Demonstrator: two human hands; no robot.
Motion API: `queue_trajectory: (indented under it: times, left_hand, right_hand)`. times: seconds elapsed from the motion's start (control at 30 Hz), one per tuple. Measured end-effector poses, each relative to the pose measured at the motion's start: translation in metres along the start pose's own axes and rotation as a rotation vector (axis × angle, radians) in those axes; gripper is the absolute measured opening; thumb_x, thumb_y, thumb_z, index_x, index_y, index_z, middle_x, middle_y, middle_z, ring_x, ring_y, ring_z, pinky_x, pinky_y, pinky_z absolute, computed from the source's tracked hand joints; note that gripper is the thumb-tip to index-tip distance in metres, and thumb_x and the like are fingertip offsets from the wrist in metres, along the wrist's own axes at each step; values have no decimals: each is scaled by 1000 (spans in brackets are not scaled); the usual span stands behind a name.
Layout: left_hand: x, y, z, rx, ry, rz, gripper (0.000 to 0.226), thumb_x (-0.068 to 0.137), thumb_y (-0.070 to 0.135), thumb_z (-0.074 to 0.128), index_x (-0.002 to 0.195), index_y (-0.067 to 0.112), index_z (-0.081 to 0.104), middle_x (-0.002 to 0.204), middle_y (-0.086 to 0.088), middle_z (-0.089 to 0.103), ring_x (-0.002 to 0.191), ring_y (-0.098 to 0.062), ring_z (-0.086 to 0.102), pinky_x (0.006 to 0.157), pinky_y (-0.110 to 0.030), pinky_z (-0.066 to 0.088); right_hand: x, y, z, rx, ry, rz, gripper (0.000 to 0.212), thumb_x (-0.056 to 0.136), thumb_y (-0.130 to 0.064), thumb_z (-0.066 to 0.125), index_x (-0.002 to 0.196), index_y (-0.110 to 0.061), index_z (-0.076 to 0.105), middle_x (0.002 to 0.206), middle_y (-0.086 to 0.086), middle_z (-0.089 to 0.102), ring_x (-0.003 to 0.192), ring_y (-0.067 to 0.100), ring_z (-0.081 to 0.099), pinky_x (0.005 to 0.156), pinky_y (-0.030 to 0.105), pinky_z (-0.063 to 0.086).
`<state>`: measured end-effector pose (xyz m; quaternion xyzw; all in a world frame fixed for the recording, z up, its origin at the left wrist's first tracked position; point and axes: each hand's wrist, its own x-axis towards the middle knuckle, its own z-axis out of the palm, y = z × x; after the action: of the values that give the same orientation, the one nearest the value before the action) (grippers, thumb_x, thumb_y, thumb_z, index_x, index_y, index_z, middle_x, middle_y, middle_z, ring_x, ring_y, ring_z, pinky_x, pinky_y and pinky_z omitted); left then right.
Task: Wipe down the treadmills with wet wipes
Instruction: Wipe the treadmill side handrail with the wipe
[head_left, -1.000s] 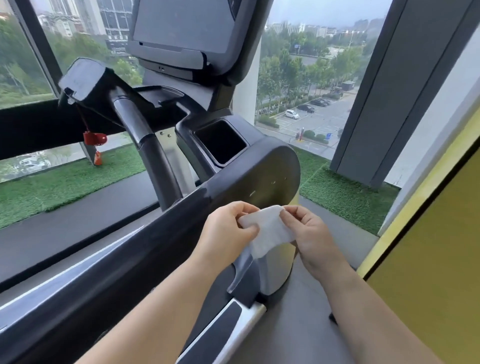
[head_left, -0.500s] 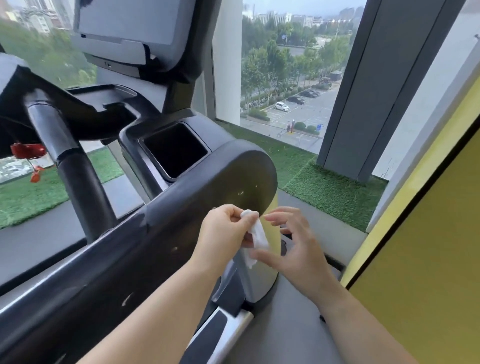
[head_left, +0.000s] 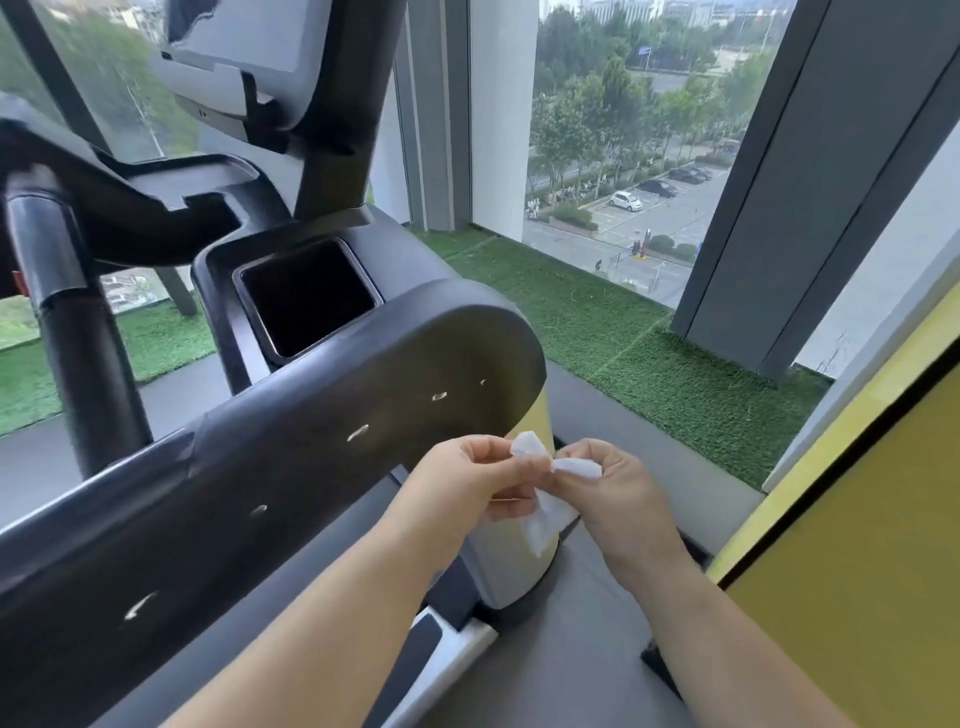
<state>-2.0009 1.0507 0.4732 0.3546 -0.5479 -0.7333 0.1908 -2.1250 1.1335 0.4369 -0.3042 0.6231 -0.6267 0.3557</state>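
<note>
Wipe: the white wipe (head_left: 541, 514) is sitting bunched between your two hands, near the middle of the scene. One end is sticking up above your fingers, another is poking out to the right, and the rest is hanging down.
Left hand: your left hand (head_left: 467, 483) is pinching the wipe, with the fingers curled in and the thumb on top.
Right hand: your right hand (head_left: 621, 496) is also gripping the wipe from the right side, fingertips meeting those of the left hand.
Where the wipe is: you are holding it just right of the treadmill's dark side rail (head_left: 291, 478) and in front of the pale upright post (head_left: 511, 569). I cannot tell whether it is touching either one.
Side rail: it is running from the near left up to a rounded end just beyond your hands, and small pale marks are showing along its face.
Cup holder: a square black pocket (head_left: 306, 296) is sitting beyond the rail, to the far left of your hands.
Console: the grey screen housing (head_left: 244, 57) is standing at the far left, above a black handlebar (head_left: 78, 322).
Floor: grey flooring (head_left: 597, 654) is lying under your right forearm.
Grass strip: green fake turf (head_left: 654, 369) is running along the window, beyond the post.
Right side: a yellow wall (head_left: 862, 582) is rising close on your right.
Far view: a grey pillar (head_left: 810, 182) is standing at the far right, and a white car (head_left: 625, 200) is showing parked on the street outside.
</note>
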Motion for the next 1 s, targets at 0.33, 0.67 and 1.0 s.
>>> queue_trajectory:
  times: [0.33, 0.67, 1.0]
  left_hand:
    - [-2, 13, -31, 592, 85, 111, 14, 84, 6, 64, 85, 19, 68, 85, -4, 71, 75, -16, 66, 72, -28, 57]
    - [-3, 14, -8, 708, -17, 251, 33, 77, 36, 76, 104, 26, 63, 93, 13, 64, 84, -1, 59, 71, -16, 45]
    - [9, 17, -21, 525, 291, 305, 21, 83, 27, 71, 77, 9, 62, 69, 4, 60, 63, -10, 52, 61, -26, 44]
  right_hand:
    - [7, -20, -32, 277, -156, 120, 49, 52, -46, 90, 75, -10, 66, 97, 26, 65, 83, 32, 61, 67, 39, 52]
    - [-2, -27, 5, 94, -185, 170, 33, 71, -42, 72, 75, -10, 66, 83, 15, 67, 73, 24, 63, 65, 34, 50]
    - [-6, -14, -7, 341, -144, 316, 18, 73, -13, 65, 86, -2, 67, 78, 15, 70, 63, 19, 69, 67, 31, 59]
